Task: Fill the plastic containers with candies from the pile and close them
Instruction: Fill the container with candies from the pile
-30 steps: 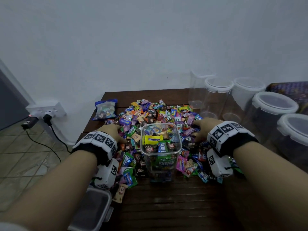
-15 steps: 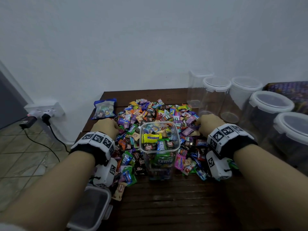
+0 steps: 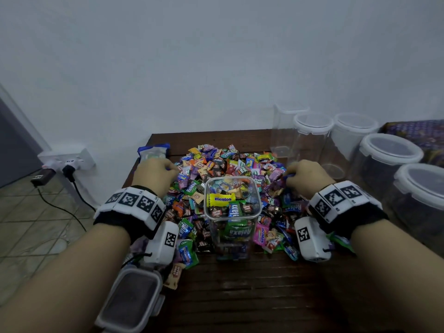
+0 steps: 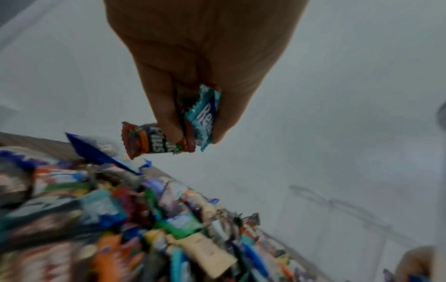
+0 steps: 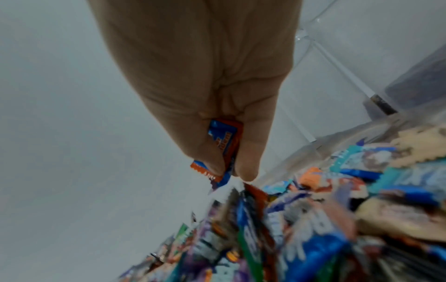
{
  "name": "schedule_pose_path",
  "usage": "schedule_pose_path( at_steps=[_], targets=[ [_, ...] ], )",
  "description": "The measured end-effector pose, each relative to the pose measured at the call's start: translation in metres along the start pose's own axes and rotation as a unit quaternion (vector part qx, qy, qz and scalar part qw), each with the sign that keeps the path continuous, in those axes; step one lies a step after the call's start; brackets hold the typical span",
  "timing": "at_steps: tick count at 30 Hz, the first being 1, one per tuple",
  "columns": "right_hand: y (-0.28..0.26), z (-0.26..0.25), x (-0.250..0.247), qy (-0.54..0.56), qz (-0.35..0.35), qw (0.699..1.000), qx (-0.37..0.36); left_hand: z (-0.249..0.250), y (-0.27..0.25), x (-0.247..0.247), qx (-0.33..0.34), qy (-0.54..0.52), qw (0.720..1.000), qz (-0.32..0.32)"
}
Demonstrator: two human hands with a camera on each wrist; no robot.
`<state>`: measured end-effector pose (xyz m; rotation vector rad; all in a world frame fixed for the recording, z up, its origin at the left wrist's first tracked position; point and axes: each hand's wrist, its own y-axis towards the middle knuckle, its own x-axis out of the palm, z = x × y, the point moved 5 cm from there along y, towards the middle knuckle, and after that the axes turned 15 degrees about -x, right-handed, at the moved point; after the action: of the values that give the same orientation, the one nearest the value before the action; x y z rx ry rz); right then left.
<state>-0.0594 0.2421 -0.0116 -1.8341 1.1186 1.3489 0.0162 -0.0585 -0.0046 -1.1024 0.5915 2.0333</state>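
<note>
A clear square container (image 3: pixel 232 210), open-topped and nearly full of wrapped candies, stands in front of the candy pile (image 3: pixel 216 169) on the dark wooden table (image 3: pixel 252 296). My left hand (image 3: pixel 153 174) hovers over the pile's left side, pinching a teal and a red-wrapped candy (image 4: pixel 202 118). Over the pile's right side, my right hand (image 3: pixel 305 176) pinches an orange-and-blue candy (image 5: pixel 223 141). Both hands are lifted just above the pile. The container's lid (image 3: pixel 129 301) lies at the table's front left corner.
Several empty clear containers (image 3: pixel 312 140) with white lids stand at the back right and along the right edge. A blue packet (image 3: pixel 153 150) lies at the pile's back left. A wall socket with plugs (image 3: pixel 67 162) and cable is left of the table.
Both hands have risen off the pile and moved farther back, each now holding candies pinched in its fingers. The container has not moved.
</note>
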Motion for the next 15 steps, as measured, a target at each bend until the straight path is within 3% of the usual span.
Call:
schedule_pose_path(
  at_steps=[6, 10, 15],
  targets=[
    [-0.014, -0.018, -0.022, 0.121, 0.094, 0.988, -0.034, 0.029, -0.025, -0.023, 0.041, -0.144, 0.988, 0.031],
    [-0.034, -0.041, -0.041, 0.192, 0.154, 0.966, -0.084, 0.036, -0.047, -0.033, 0.062, -0.237, 0.969, 0.019],
    [-0.053, -0.080, -0.051, 0.203, 0.171, 0.950, -0.163, 0.040, -0.061, -0.039, 0.083, -0.302, 0.950, 0.003]
  ],
)
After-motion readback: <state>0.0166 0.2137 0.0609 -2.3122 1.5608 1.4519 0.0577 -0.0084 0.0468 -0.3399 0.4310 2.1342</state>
